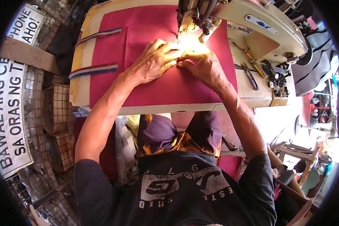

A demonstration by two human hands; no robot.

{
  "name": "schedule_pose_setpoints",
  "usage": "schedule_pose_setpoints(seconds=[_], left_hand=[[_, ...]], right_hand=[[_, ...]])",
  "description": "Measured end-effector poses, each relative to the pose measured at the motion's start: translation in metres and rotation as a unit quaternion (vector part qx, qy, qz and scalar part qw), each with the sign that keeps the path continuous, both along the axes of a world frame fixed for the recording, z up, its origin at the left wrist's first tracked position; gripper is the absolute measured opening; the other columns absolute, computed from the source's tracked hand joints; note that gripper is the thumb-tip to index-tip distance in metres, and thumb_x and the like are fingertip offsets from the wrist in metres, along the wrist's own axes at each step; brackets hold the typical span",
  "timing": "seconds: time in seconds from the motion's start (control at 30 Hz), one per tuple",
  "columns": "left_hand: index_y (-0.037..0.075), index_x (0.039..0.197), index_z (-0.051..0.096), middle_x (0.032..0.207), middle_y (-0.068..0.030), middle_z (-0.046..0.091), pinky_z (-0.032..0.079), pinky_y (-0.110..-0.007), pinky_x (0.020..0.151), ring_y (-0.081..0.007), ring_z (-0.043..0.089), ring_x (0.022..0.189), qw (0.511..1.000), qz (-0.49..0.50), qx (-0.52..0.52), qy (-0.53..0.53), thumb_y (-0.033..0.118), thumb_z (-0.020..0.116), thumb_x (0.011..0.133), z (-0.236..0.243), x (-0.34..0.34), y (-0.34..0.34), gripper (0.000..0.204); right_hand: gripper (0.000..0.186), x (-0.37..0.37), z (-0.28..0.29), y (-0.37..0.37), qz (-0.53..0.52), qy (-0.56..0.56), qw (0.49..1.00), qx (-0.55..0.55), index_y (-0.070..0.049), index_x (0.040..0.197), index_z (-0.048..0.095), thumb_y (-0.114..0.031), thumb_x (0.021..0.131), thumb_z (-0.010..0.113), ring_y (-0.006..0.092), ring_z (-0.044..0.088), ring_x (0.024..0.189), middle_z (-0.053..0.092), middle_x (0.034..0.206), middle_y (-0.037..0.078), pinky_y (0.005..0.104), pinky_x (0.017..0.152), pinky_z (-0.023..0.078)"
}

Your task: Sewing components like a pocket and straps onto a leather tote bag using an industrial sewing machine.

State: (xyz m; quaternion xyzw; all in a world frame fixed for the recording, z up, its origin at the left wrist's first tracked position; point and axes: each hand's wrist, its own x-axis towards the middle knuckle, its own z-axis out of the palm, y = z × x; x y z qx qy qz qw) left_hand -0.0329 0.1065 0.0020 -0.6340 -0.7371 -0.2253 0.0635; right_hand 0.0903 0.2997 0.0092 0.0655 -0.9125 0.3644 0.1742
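A large dark red fabric panel [147,97] lies over the bed of a cream sewing machine [265,20]. Both my hands rest on it close below the lit needle area [179,35]. My left hand [154,60] has its fingers bent and drawn together on the cloth, pointing right. My right hand [205,66] pinches at the cloth, thumb toward the left fingertips. Bright lamp glare washes out the fingertips, so whatever small piece lies between them cannot be made out. Two striped ribbon strips [94,70] [100,34] extend over the panel's left edge.
Right of the fabric lie scissors [250,76], an orange-handled screwdriver [258,67] and a tray of small metal parts [278,84]. A wire mesh wall [37,98] with a white sign [7,124] stands at left. A wooden stand [301,150] is at lower right.
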Motion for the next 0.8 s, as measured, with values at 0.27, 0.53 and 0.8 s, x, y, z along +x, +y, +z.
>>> schedule_pose_setpoints(seconds=[0.27,0.53,0.8], left_hand=[[0.005,0.127,0.066,0.128,-0.0103,0.061,0.042,-0.042,0.106,-0.0315,0.055,0.116,0.991,0.006,0.016,-0.135,0.019,0.074,0.089,0.000,-0.005,-0.014,0.042],[0.003,0.114,0.072,0.105,-0.0094,0.060,0.049,-0.041,0.093,-0.0281,0.057,0.102,0.992,-0.007,0.065,-0.106,0.015,0.078,0.083,0.000,-0.002,-0.016,0.033],[0.005,0.109,0.071,0.092,-0.0081,0.055,0.052,-0.039,0.081,-0.0260,0.057,0.090,0.996,0.009,0.090,-0.022,0.009,0.076,0.082,0.003,0.006,-0.014,0.027]], right_hand=[[0.013,0.001,0.002,0.000,0.019,0.031,0.996,0.078,-0.010,0.094,0.078,-0.019,0.087,0.074,0.0294,0.070,0.082,0.074,0.091,0.008,0.0406,0.074,0.056],[0.011,0.004,-0.006,-0.005,0.016,0.068,0.986,0.150,-0.010,0.094,0.072,-0.009,0.083,0.067,0.0281,0.069,0.085,0.071,0.094,0.005,0.0392,0.073,0.057],[0.028,0.006,-0.005,0.002,0.065,0.093,0.963,0.243,-0.004,0.108,0.068,-0.010,0.081,0.066,0.0277,0.068,0.091,0.068,0.108,0.009,0.0388,0.077,0.056]])
